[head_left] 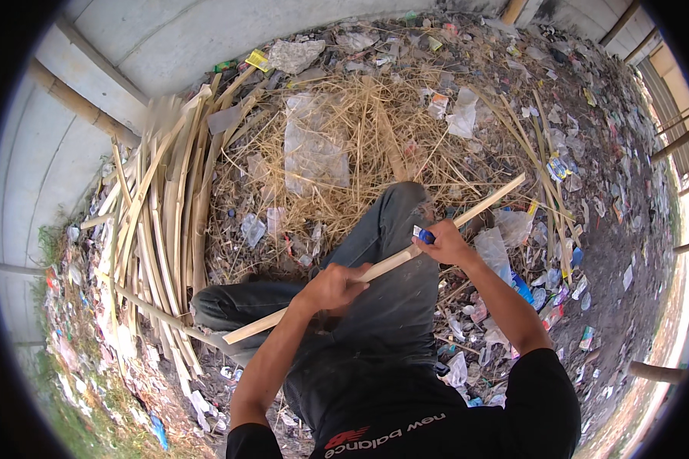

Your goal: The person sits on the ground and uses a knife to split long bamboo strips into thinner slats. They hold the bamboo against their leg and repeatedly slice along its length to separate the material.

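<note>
Clamping fingers of the left hand [331, 287] on a pale bamboo strip [394, 262], those of the right hand [450, 244] on a small blue object [426, 237].

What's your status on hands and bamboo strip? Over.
Left hand gripping bamboo strip; right hand holding small blue item against it. Strip slants over dark trousers. Nothing visibly blocking it.

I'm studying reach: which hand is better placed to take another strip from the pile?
Probably the left hand: it is nearer the pile of strips, on the person's left, though it grips a strip. The right hand is farther away, holding a small blue object.
</note>
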A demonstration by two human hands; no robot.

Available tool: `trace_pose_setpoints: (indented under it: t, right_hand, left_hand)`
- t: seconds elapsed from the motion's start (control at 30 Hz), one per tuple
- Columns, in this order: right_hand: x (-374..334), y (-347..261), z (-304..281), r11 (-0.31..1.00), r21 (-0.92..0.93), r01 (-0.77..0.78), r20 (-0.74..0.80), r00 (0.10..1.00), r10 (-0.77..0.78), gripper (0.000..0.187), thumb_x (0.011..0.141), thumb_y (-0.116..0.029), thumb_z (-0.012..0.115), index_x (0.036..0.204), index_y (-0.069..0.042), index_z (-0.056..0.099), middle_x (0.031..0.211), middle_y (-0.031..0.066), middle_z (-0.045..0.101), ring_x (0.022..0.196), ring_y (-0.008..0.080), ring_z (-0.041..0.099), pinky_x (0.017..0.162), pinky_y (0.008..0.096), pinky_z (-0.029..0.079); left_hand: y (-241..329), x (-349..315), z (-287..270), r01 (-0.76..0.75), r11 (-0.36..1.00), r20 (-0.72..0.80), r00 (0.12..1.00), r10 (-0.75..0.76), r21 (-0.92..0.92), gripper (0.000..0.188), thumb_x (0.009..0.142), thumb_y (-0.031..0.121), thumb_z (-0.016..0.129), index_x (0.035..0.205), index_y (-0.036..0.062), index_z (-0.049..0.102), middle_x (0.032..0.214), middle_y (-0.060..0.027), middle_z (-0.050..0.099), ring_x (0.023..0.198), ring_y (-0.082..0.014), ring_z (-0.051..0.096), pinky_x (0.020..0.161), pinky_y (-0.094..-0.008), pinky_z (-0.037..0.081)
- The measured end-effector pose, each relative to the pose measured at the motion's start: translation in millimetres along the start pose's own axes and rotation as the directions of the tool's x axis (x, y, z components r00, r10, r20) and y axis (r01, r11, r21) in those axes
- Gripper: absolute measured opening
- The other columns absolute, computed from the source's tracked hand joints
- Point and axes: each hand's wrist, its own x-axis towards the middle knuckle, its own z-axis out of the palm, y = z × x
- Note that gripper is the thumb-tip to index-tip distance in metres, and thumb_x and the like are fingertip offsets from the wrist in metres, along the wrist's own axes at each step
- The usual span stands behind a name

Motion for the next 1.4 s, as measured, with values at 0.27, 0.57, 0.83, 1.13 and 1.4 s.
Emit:
trace_pose_setpoints:
  t: [0.27,0.57,0.83,1.13,1.4]
  right_hand:
    - [12.8,-77.2,-26.9,0.931,0.315,-0.186,-0.167,0.954,0.247,0.041,0.097,-0.022,0.08,0.064,-0.007,0.061,0.052,-0.0067,0.048,0.048,0.0031,0.04,0.046,0.0273,0.03]
    - [-32.0,-35.5,-54.5,0.901,0.255,-0.351,-0.607,0.667,0.432,0.052,0.108,-0.048,0.058,0.104,0.002,0.072,0.069,0.001,0.058,0.061,0.0081,0.05,0.055,0.0292,0.039]
    - [-58.3,-36.3,26.9,0.917,-0.085,-0.389,-0.322,0.882,0.344,0.053,0.11,-0.047,0.052,0.102,0.004,0.065,0.077,0.0206,0.065,0.071,0.0378,0.063,0.069,0.0461,0.047]
    - [-64.4,-63.3,46.0,0.934,-0.118,-0.338,-0.208,0.928,0.31,0.051,0.108,-0.043,0.06,0.087,0.003,0.06,0.063,0.0171,0.054,0.057,0.0308,0.053,0.061,0.0436,0.044]
    - [-59.0,-70.8,53.5,0.907,-0.24,-0.345,-0.218,0.93,0.296,0.057,0.107,-0.043,0.06,0.078,0.006,0.063,0.065,0.0262,0.057,0.063,0.0466,0.059,0.062,0.0511,0.045]
  left_hand:
    - [5.2,-11.0,10.4,0.047,0.989,-0.122,0.992,-0.03,0.14,0.048,0.09,0.022,0.081,0.134,0.0077,0.071,0.075,-0.0193,0.072,0.067,-0.0313,0.073,0.068,-0.0374,0.056]
    - [11.7,-18.7,6.4,0.193,0.88,-0.113,0.981,-0.16,0.433,0.067,0.09,0.04,0.076,0.147,0.0105,0.059,0.082,-0.0206,0.075,0.081,-0.044,0.074,0.078,-0.0518,0.059]
    - [35.7,49.8,32.9,0.158,0.901,-0.187,0.978,-0.087,0.405,0.06,0.088,0.046,0.079,0.126,0.002,0.064,0.088,-0.0227,0.075,0.083,-0.0429,0.074,0.078,-0.0514,0.059]
    - [45.0,44.3,42.8,0.101,0.871,-0.246,0.969,0.023,0.48,0.032,0.09,0.032,0.079,0.097,0.0051,0.063,0.082,-0.022,0.072,0.08,-0.0445,0.072,0.07,-0.0521,0.057]
    - [49.5,38.1,34.9,0.097,0.825,-0.188,0.982,0.011,0.557,0.022,0.095,0.03,0.072,0.105,0.0106,0.067,0.08,-0.0194,0.073,0.077,-0.0433,0.072,0.068,-0.0515,0.058]
